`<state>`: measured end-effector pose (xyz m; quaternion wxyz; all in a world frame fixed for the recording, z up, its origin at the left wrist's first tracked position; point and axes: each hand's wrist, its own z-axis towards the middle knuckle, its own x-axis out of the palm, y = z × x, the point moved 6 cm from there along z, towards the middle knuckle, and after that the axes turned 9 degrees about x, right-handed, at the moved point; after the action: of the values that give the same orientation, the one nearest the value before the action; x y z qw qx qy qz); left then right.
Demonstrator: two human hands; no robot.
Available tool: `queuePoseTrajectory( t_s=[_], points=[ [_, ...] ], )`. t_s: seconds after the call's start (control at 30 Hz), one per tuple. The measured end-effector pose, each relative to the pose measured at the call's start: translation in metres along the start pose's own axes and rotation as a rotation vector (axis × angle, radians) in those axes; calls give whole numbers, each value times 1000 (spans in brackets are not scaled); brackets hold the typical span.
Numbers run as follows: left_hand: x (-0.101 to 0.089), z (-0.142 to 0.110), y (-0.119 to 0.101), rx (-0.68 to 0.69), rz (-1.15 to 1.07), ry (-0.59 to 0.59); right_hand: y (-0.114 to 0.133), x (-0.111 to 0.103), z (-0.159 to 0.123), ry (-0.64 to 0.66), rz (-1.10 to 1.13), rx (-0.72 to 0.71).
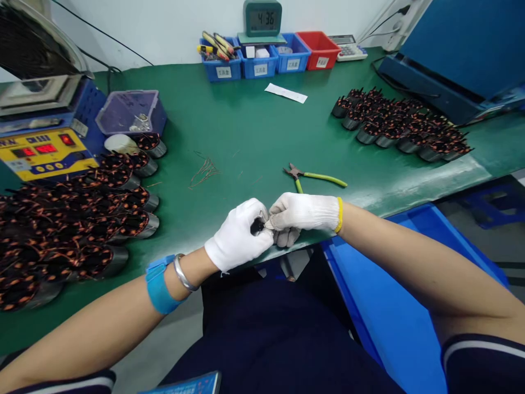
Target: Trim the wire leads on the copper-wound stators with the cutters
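Note:
My left hand (pixel 245 230), in a white glove, is closed around a small dark part (pixel 257 225) that looks like a motor stator, mostly hidden by the fingers. Against it, my gloved right hand (pixel 293 215) has its fingers pinched together; what lies between the fingertips is too small to make out. Both hands meet over the table's front edge. Just beyond the right hand lies a pair of green-handled cutting pliers (pixel 301 174), jaws apart. Thin wire offcuts (pixel 205 172) are scattered on the green table (pixel 229 128), left of the pliers.
Many wound stators (pixel 82 219) stand at left, more (pixel 402 123) at right. A soldering station (pixel 45 156) and a clear purple bin (pixel 131 112) are behind the left group. Blue bins (pixel 259 67), a red bin (pixel 318 49) and a clock (pixel 262 19) line the back; a blue crate (pixel 385 284) sits below right.

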<state>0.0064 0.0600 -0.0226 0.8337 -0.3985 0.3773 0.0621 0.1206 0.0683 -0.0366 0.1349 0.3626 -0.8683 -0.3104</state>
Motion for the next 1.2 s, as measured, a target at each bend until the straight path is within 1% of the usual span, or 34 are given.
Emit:
queuePoseTrajectory(
  t_s=[0.07,0.17,0.23,0.33,0.4,0.47,0.57,0.67,0.83,1.07,1.2],
  points=[
    [0,0,0,16,17,-7,0,1,1,9,-4,6],
    [1,-2,0,46,49,-29,1,1,1,-29,-10,3],
    [1,-4,0,47,61,-76,0,1,1,-82,-24,-7],
    [-2,-7,0,11,55,-145,-4,2,-1,-212,-76,-44],
    [-2,-8,0,-23,38,-114,-8,1,-2,-317,-132,-75],
    [0,-8,-1,-53,26,-26,-11,0,-5,-415,-210,-108],
    [2,-6,-1,-79,42,89,-11,1,-8,-478,-297,-145],
    [3,-4,0,-78,58,113,-7,2,-9,-451,-257,-111],
    [4,-4,1,-70,52,87,-2,3,-5,-315,-148,-31],
    [5,-4,0,-68,74,89,-3,1,1,-203,-49,-39],
    [4,-5,0,-55,100,39,-3,2,3,-110,-2,-50]
  ],
)
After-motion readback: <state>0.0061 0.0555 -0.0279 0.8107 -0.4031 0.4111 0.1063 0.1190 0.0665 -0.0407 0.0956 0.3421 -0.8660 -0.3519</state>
